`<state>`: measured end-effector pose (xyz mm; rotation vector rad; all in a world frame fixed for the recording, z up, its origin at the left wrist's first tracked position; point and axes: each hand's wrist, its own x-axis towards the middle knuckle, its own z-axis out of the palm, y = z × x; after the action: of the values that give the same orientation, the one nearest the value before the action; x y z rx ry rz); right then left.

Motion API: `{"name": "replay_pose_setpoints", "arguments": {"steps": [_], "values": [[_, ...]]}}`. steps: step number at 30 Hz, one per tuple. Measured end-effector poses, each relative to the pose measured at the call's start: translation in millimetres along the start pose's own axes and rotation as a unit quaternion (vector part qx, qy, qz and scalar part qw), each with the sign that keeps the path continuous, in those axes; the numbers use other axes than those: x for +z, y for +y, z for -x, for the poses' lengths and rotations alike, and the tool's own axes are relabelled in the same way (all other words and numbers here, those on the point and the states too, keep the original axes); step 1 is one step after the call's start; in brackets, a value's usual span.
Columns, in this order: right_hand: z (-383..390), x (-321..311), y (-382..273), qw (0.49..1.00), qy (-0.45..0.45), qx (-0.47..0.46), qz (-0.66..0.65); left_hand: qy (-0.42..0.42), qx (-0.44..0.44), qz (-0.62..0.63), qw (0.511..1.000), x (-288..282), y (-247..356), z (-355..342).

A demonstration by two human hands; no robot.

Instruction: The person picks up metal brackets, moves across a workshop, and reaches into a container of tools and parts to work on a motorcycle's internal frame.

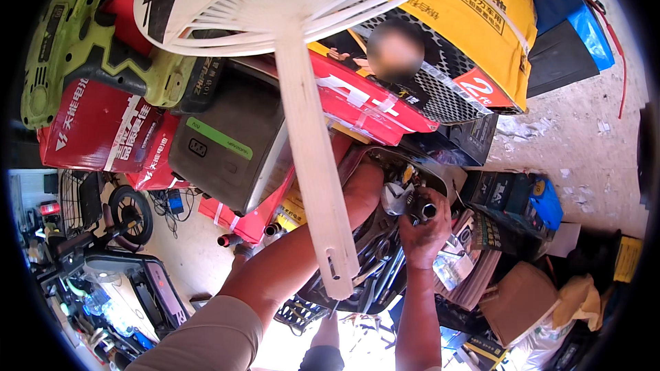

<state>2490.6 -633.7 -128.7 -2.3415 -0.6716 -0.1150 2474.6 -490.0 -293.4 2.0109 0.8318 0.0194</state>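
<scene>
My right hand (421, 237) is closed around a dark, round tool with a six-sided opening, which looks like a socket (425, 210). Right beside it, the silver head of an adjustable wrench (394, 198) shows; I cannot tell whether the same hand holds it. My left forearm crosses from the lower left, and my left hand (372, 170) reaches into the far part of a dark tool bin, its fingers hidden. Below my hands, several metal hand tools (377, 276) lie heaped in the bin. A white fan with a long pale handle (309, 124) hangs in front, covering part of my left forearm.
Beyond the bin are stacked red boxes (89, 124), a dark case with a green stripe (223, 154) and a yellow battery box (481, 14). A green power tool (65, 48) lies upper left. Cardboard (519, 302) and dark batteries (505, 191) stand at right.
</scene>
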Motion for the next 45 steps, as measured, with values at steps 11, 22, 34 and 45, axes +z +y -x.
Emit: {"name": "replay_pose_setpoints", "arguments": {"steps": [11,22,34,45], "values": [[-4.0,-2.5,-6.2,1.0,0.007,-0.009,0.013,0.022,0.083,-0.007,0.996,-82.7,54.0,103.3],[-7.1,49.3,-19.6,0.98,-0.173,-0.095,0.035,-0.117,-0.22,0.369,0.895,-172.8,-21.6,259.4],[51.5,29.9,-35.6,0.983,-0.163,-0.016,-0.086,-0.148,-0.246,0.542,0.79,-228.4,0.7,314.6],[138.1,-56.7,-41.8,0.985,0.16,0.061,-0.011,-0.132,-0.276,0.539,0.785,-238.8,-1.4,372.2]]}}
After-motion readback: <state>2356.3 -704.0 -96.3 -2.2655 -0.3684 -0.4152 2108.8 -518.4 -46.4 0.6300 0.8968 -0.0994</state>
